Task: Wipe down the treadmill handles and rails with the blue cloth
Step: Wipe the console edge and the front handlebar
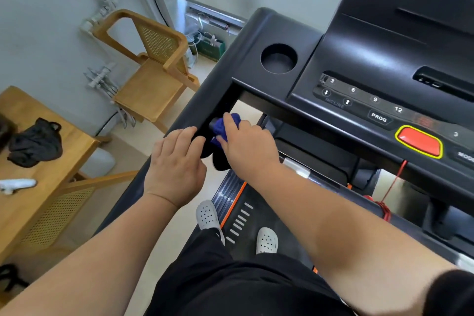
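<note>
I stand on a black treadmill, facing its console (384,64). The blue cloth (222,129) is bunched around a short black inner handle (214,151) under the console's left corner. My right hand (246,147) is shut on the cloth and presses it onto that handle. My left hand (177,164) grips the long black left side rail (205,92) just beside it, fingers curled over the rail's inner edge. Most of the cloth is hidden under my right hand.
A cup holder (279,58) and a red stop button (419,141) sit on the console; a red safety cord (392,187) hangs below. To the left stand a wooden chair (151,79) and a wooden table (38,187) with a black bag (36,143).
</note>
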